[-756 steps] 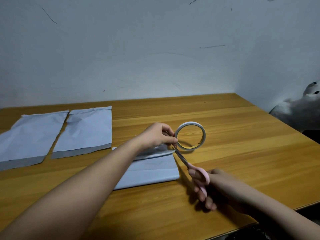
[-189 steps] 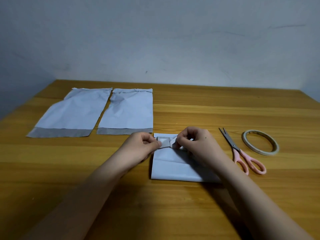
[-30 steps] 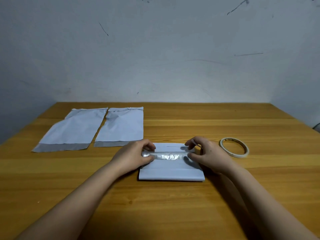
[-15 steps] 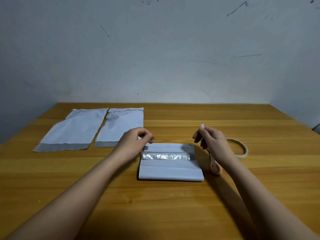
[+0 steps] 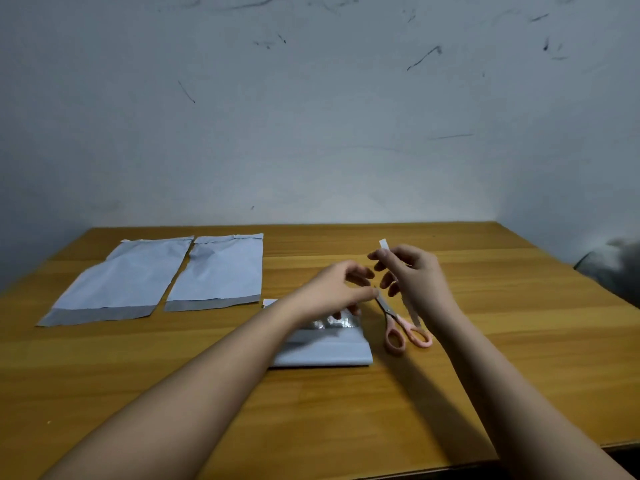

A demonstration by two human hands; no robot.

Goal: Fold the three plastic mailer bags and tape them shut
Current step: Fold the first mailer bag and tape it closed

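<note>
Head view: right hand [image 5: 414,277] is raised over the bench [image 5: 519,341], fingers curled, pinching a thin white strip [image 5: 383,244] near its top end; the strip runs down behind the hand and its lower end hangs free above the scissors [image 5: 403,329]. Looks like peeled tape backing, can't confirm. Left hand [image 5: 337,291] hovers just beside it, fingers loosely curled and holding nothing, over the folded mailer [image 5: 325,348]. That mailer lies flat at bench centre with a shiny adhesive band [image 5: 334,323] exposed across it, flap not yet pressed down. Two unfolded mailers [image 5: 156,278] lie flat side by side at far left, well apart from the hands, untouched. Tape roll not visible from here. Risks, as I judge them: exposed adhesive picks up dust or grabs the left forearm or the dangling strip if either drops onto it; the fold could spring open with no hand pinning it, so the flap lands skewed and bonds crooked; the strip could stick to fingers and delay the seal. Pink-handled scissors sit touching or just beside the mailer's right edge, in the way of a clean press.
</note>
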